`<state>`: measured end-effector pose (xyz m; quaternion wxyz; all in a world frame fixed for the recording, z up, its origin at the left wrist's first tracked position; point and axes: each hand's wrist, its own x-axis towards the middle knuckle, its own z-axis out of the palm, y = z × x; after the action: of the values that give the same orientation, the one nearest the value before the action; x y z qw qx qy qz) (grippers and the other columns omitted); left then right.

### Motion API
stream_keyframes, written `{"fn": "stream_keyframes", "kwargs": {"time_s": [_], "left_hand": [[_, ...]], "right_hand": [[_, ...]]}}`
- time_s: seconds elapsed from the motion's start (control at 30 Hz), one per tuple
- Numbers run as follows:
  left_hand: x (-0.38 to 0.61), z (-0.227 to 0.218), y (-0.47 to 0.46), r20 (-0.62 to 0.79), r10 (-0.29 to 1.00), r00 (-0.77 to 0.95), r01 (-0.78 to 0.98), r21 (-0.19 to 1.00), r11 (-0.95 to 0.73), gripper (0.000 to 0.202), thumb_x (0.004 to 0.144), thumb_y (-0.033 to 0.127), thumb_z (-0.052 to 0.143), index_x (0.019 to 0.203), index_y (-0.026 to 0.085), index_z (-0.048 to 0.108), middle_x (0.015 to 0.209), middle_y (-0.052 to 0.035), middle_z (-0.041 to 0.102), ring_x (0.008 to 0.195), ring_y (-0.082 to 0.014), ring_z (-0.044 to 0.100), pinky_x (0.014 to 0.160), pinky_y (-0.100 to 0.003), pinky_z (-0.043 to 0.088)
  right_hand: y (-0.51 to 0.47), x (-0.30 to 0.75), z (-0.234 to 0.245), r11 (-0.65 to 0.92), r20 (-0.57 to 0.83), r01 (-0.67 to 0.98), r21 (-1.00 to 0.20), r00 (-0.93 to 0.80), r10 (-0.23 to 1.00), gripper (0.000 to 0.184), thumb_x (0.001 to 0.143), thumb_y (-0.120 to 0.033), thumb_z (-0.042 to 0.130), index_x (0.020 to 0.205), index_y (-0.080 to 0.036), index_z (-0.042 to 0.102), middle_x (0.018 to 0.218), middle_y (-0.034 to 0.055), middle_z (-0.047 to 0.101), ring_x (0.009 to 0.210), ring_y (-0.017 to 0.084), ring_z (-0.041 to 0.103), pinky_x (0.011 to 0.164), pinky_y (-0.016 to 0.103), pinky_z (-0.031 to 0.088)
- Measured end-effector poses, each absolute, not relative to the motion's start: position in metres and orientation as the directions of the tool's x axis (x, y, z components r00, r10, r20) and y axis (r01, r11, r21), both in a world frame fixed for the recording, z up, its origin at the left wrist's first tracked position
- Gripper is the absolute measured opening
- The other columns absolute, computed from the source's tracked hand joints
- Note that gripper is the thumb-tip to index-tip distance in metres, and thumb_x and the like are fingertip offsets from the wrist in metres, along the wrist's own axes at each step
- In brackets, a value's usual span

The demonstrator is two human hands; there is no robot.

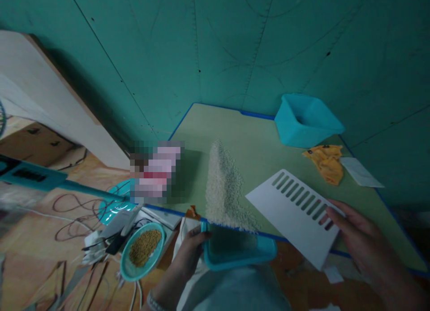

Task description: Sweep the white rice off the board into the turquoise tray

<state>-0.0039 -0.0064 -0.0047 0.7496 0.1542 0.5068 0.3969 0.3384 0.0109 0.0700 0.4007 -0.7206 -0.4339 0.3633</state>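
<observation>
My left hand (190, 250) grips the left rim of a blue plastic bin (242, 260), held just below the table's front edge. The inside of the bin is dim, and I cannot make out how much it holds. My right hand (361, 239) is closed on the corner of a flat white sheet with a row of slots (292, 217), tilted over the table to the right of the rice. A long heap of white rice grains (220, 190) runs along the tabletop to the front edge, right above the bin.
On the pale green table (231, 123) stand a second blue bin (302, 134), an orange cloth (329, 165), a white card (361, 172) and a blurred pink object (159, 174). At left are a bowl of yellow beans (144, 248), cables (72, 212) and a blue pole (94, 190).
</observation>
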Motion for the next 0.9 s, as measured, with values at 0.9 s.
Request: {"fn": "stream_keyframes", "kwargs": {"time_s": [0.9], "left_hand": [[-0.018, 0.034, -0.010, -0.658, 0.738, 0.147, -0.513, 0.588, 0.626, 0.022, 0.059, 0.012, 0.061, 0.078, 0.012, 0.071, 0.060, -0.0044, 0.072, 0.054, -0.0172, 0.065, 0.052, -0.024, 0.050]], "right_hand": [[0.003, 0.309, 0.101, -0.323, -0.222, 0.378, -0.868, 0.289, 0.931, 0.034, 0.070, -0.052, 0.061, 0.089, -0.024, 0.065, 0.068, 0.0037, 0.065, 0.065, 0.023, 0.061, 0.060, 0.030, 0.050]]}}
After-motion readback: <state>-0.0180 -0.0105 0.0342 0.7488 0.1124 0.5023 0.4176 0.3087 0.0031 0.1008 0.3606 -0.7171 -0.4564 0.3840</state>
